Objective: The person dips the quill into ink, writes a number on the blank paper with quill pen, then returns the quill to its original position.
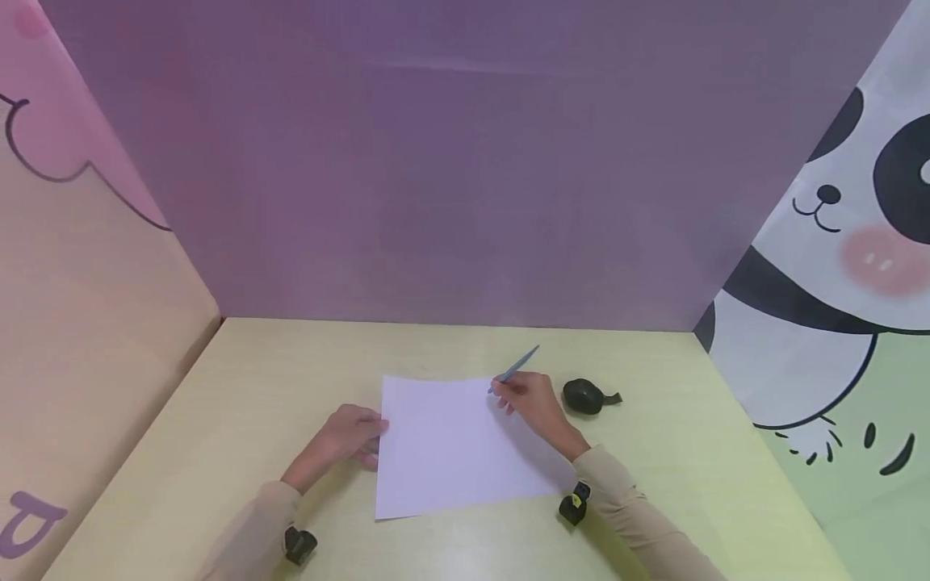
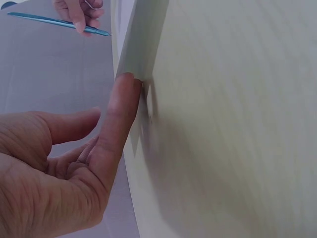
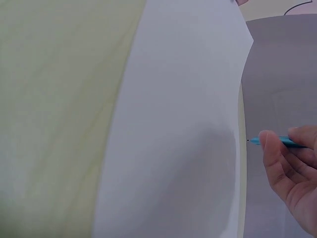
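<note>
A white sheet of paper (image 1: 450, 444) lies on the table, its left edge raised a little. My left hand (image 1: 349, 436) holds that edge, one digit over the sheet and other fingers disappearing behind it. Close up in the left wrist view, a straight finger (image 2: 119, 109) meets the sheet. Over the upper right corner of the paper, my right hand (image 1: 534, 403) pinches a slim blue pen (image 1: 521, 361), whose back end slants up and away. In the right wrist view the nib of the pen (image 3: 255, 141) appears apart from the paper (image 3: 173, 99).
Right of the right hand sits a small rounded black object (image 1: 584, 397) with a short tail. The pale wooden table (image 1: 291, 363) is bounded by a purple back panel (image 1: 465, 202) and printed side panels, the right one bearing a panda (image 1: 799, 307). Each wrist wears a small black camera.
</note>
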`<state>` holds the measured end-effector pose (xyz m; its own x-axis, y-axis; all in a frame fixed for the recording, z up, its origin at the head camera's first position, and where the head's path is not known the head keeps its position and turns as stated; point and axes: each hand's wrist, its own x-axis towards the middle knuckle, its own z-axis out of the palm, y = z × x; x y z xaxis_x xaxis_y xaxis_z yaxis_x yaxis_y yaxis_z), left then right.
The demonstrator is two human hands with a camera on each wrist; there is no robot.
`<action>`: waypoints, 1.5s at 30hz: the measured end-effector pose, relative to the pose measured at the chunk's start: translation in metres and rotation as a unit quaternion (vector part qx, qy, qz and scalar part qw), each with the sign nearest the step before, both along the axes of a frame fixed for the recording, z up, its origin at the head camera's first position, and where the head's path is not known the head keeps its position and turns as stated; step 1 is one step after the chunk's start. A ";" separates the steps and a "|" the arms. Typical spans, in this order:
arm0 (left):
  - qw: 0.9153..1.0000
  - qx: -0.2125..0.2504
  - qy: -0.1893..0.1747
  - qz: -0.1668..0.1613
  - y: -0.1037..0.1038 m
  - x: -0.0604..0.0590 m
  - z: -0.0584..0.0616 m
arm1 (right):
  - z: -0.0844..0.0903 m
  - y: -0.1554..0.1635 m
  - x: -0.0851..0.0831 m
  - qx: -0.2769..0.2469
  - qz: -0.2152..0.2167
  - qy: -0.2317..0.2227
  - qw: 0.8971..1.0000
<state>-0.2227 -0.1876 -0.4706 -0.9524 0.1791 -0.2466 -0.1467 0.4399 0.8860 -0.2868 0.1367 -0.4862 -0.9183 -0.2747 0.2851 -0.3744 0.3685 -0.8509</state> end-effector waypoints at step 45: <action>0.999 -0.002 0.002 0.041 0.012 -0.006 -0.008 | 0.001 -0.028 -0.007 0.046 -0.022 -0.002 0.999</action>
<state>-0.2283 -0.1760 -0.4787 -0.9648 0.0994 -0.2436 -0.1791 0.4303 0.8847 -0.2940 0.1089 -0.4850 -0.9312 -0.2586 0.2569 -0.3527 0.4612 -0.8142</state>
